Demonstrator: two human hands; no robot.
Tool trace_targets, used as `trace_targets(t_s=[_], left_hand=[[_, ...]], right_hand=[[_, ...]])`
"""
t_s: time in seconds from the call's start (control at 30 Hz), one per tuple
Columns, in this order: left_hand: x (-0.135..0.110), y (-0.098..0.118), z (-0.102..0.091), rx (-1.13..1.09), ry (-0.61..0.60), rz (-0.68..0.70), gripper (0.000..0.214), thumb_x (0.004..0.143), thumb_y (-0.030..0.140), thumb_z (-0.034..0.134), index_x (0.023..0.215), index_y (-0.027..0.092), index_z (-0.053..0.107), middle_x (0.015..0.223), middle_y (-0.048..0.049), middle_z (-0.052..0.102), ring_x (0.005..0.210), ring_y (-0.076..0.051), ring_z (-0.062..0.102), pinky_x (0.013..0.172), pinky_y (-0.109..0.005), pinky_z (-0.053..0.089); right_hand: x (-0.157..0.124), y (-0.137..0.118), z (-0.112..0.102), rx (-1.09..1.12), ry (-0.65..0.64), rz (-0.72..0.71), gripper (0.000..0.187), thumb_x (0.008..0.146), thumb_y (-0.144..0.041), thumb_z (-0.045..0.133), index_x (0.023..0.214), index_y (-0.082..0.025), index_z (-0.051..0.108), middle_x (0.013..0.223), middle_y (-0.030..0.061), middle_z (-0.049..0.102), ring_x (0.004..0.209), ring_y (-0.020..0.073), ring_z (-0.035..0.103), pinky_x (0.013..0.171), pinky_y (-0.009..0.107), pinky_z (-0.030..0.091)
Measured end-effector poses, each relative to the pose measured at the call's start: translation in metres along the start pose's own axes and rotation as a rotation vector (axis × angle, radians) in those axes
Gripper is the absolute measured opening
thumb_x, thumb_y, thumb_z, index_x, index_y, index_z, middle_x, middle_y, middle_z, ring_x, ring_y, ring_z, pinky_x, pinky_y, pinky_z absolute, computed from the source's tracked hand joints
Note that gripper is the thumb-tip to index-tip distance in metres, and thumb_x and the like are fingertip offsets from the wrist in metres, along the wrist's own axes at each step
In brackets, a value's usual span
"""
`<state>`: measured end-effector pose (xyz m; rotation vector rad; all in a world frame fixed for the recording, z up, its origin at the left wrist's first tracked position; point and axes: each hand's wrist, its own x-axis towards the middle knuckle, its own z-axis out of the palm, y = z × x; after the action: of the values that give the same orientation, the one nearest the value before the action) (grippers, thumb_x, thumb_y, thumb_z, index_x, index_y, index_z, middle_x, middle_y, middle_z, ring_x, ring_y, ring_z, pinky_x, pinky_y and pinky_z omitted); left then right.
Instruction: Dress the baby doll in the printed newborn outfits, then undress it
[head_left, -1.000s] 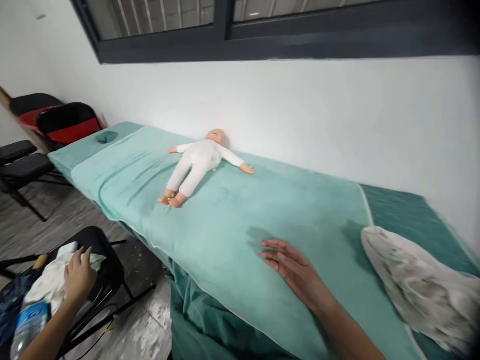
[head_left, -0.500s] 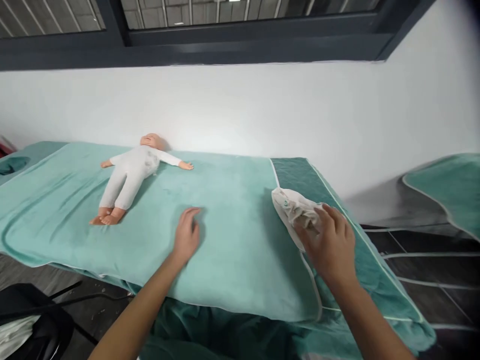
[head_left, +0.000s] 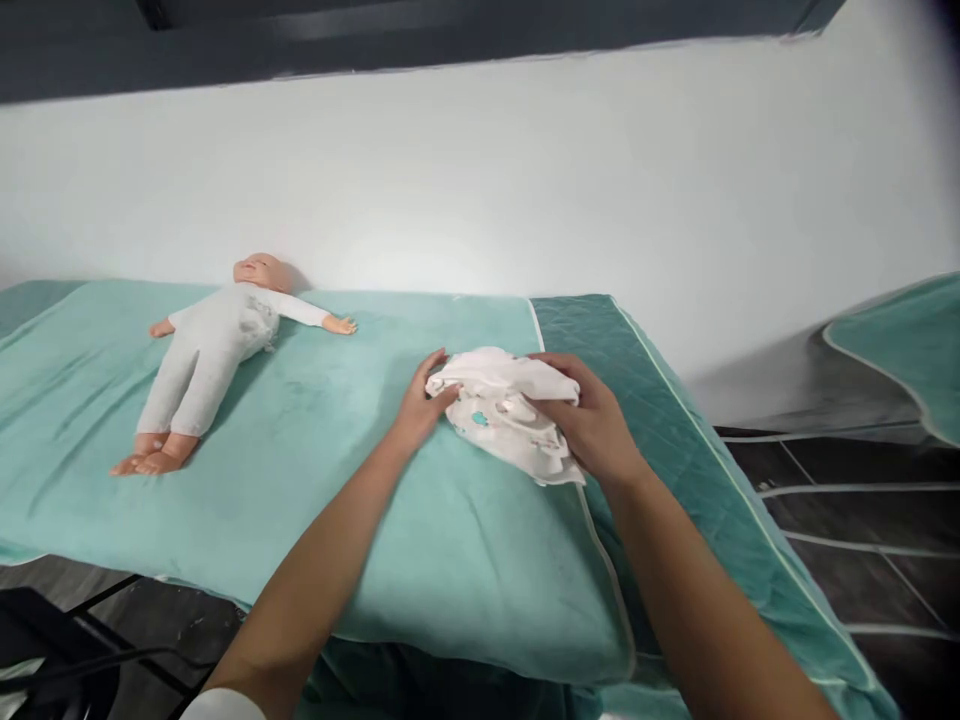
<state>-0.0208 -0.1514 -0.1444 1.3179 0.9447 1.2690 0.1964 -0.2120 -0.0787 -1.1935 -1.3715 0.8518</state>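
Plastic baby doll in white bodysuit [head_left: 206,360] lies face-up on light teal plush towel [head_left: 322,490], head by white wall [head_left: 480,180]; dark teal quilted cover [head_left: 675,430] beneath.

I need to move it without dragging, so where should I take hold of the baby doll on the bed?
Probably the torso of the baby doll, from the near edge: it lies on its back, arms spread, head by the wall, feet towards you.

Soft, even light is filling your view. The plain white painted wall [head_left: 525,180] is glowing, shadows are falling faint, and the corners are bending.
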Motion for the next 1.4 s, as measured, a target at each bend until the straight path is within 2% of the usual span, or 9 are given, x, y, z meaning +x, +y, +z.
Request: trace_targets(t_s=[0.17, 0.3, 0.53, 0.67, 0.77, 0.87, 1.07, 1.2, 1.4], left_hand=[[0.005, 0.007, -0.011, -0.388, 0.256, -0.148, 0.045, 0.077, 0.049, 0.080, 0.109, 0.021, 0.065, 0.097, -0.0006, 0.069, 0.084, -0.012, 0.063, 0.077, -0.023, 0.050], [0.010, 0.003, -0.013, -0.408, 0.352, -0.104, 0.031, 0.082, 0.044, 0.075, 0.097, 0.019, 0.065, 0.086, 0.0020, 0.065, 0.075, -0.009, 0.060, 0.069, -0.020, 0.047], [0.013, 0.004, -0.012, -0.418, 0.414, -0.109, 0.023, 0.082, 0.037, 0.072, 0.091, 0.016, 0.067, 0.081, 0.0016, 0.066, 0.071, -0.009, 0.059, 0.068, -0.021, 0.046], [0.011, 0.010, -0.015, -0.541, 0.366, -0.197, 0.022, 0.075, 0.032, 0.076, 0.085, 0.014, 0.068, 0.076, 0.0008, 0.068, 0.068, -0.011, 0.061, 0.067, -0.023, 0.047], [0.012, 0.015, -0.019, -0.697, 0.265, -0.319, 0.021, 0.081, 0.032, 0.072, 0.089, 0.013, 0.071, 0.086, -0.0034, 0.074, 0.078, -0.015, 0.068, 0.077, -0.026, 0.053], [0.013, 0.022, -0.025, -0.869, 0.279, -0.390, 0.019, 0.090, 0.032, 0.063, 0.091, 0.015, 0.072, 0.091, -0.0037, 0.076, 0.090, -0.018, 0.072, 0.091, -0.030, 0.055], [0.015, 0.032, -0.035, -1.058, 0.300, -0.316, 0.035, 0.099, 0.045, 0.053, 0.099, 0.016, 0.073, 0.096, -0.0036, 0.078, 0.105, -0.021, 0.072, 0.107, -0.035, 0.052], [0.016, 0.032, -0.040, -1.029, 0.408, -0.241, 0.046, 0.102, 0.051, 0.044, 0.106, 0.015, 0.073, 0.103, -0.0061, 0.078, 0.105, -0.021, 0.072, 0.108, -0.035, 0.051], [0.016, 0.026, -0.043, -0.951, 0.445, -0.197, 0.041, 0.102, 0.047, 0.046, 0.098, 0.016, 0.073, 0.098, -0.0046, 0.077, 0.098, -0.018, 0.072, 0.105, -0.035, 0.051]], right_hand=[[0.051, 0.029, 0.036, -0.065, 0.107, -0.058, 0.041, 0.085, -0.039, 0.067, 0.124, -0.026, 0.064, 0.127, 0.0069, 0.064, 0.117, 0.0267, 0.060, 0.100, 0.045, 0.051], [0.042, 0.043, 0.043, -0.368, 0.282, -0.305, 0.030, 0.093, -0.036, 0.059, 0.120, -0.024, 0.064, 0.134, 0.0125, 0.057, 0.130, 0.0285, 0.052, 0.113, 0.053, 0.041], [0.004, 0.026, 0.072, -0.494, -0.173, -0.424, 0.054, 0.085, -0.042, 0.074, 0.133, -0.027, 0.053, 0.151, 0.0129, 0.049, 0.144, 0.0351, 0.040, 0.121, 0.058, 0.028], [0.006, 0.029, 0.079, -0.509, -0.136, -0.398, 0.016, 0.087, -0.026, 0.068, 0.103, -0.025, 0.064, 0.146, 0.0101, 0.056, 0.142, 0.0336, 0.043, 0.120, 0.057, 0.027], [0.011, 0.030, 0.066, -0.205, -0.058, -0.291, 0.008, 0.086, -0.028, 0.069, 0.085, -0.025, 0.062, 0.133, 0.0081, 0.065, 0.127, 0.0303, 0.057, 0.110, 0.050, 0.043], [0.019, 0.033, 0.051, 0.143, 0.157, -0.038, 0.016, 0.084, -0.034, 0.072, 0.096, -0.026, 0.067, 0.116, 0.0053, 0.072, 0.111, 0.0266, 0.067, 0.100, 0.043, 0.053], [0.042, 0.036, 0.020, 0.777, 0.435, 0.114, 0.020, 0.077, -0.029, 0.068, 0.096, -0.026, 0.071, 0.098, -0.0017, 0.075, 0.098, 0.0185, 0.072, 0.091, 0.033, 0.060], [0.048, 0.039, -0.021, 0.728, 0.499, -0.058, 0.012, 0.082, -0.034, 0.060, 0.088, -0.031, 0.071, 0.107, 0.0010, 0.074, 0.112, 0.0203, 0.069, 0.099, 0.036, 0.057], [0.021, 0.037, -0.078, 0.203, 0.619, -0.134, 0.022, 0.082, -0.051, 0.058, 0.090, -0.033, 0.069, 0.108, 0.0082, 0.072, 0.111, 0.0358, 0.068, 0.093, 0.058, 0.057]])
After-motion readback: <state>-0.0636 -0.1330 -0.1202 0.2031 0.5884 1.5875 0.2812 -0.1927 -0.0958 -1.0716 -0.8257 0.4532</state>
